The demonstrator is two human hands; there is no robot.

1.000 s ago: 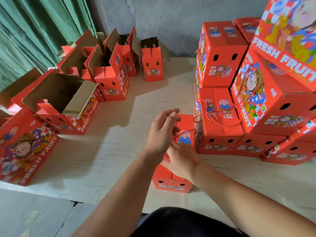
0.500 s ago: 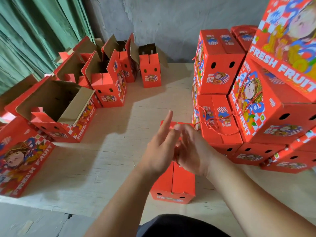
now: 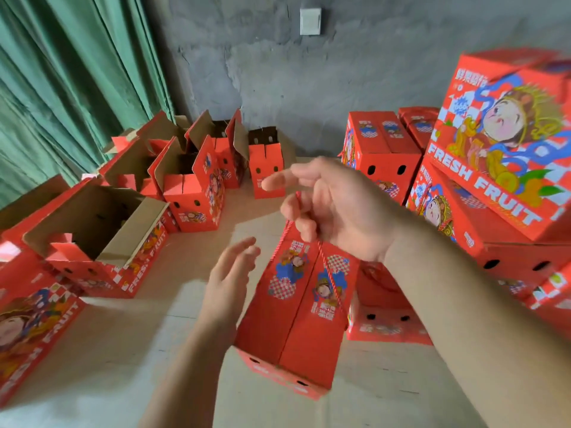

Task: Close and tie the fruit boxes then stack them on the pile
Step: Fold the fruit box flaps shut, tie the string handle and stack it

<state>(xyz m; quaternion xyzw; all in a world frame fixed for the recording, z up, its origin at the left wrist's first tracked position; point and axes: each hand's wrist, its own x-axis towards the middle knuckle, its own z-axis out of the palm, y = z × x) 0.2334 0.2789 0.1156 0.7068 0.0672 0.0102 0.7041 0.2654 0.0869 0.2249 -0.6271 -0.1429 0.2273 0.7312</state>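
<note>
Overall, the widest thing in view was the pale board floor [image 3: 129,329], backed by a grey plastered wall [image 3: 355,66] and a green curtain [image 3: 61,88] at left. On the right stood the pile of closed fruit boxes [image 3: 494,186], red, printed FRESH FRUIT, stacked several high and tilted in my wide view. On the left, a loose row of open boxes [image 3: 102,239] sat on the floor with their brown flaps up; more of them ran back toward the wall.

The box in work, a closed red fruit box [image 3: 296,319], hung clear of the floor in the middle of the view, its top flaps shut and meeting along a centre seam, its lower end tipped toward me. It was just left of the pile's lowest boxes; whether it touched them I could not tell.

My right hand [image 3: 336,211] was raised above the box, lower fingers curled round the red cord handle [image 3: 329,273], index finger pointing left. The cord ran taut from those fingers down to the box top.

My left hand [image 3: 230,279] was beside the box's left face, fingers straight and slightly spread, holding nothing; contact with the cardboard was not clear.

A small white wall plate [image 3: 310,21] sat high on the wall.
</note>
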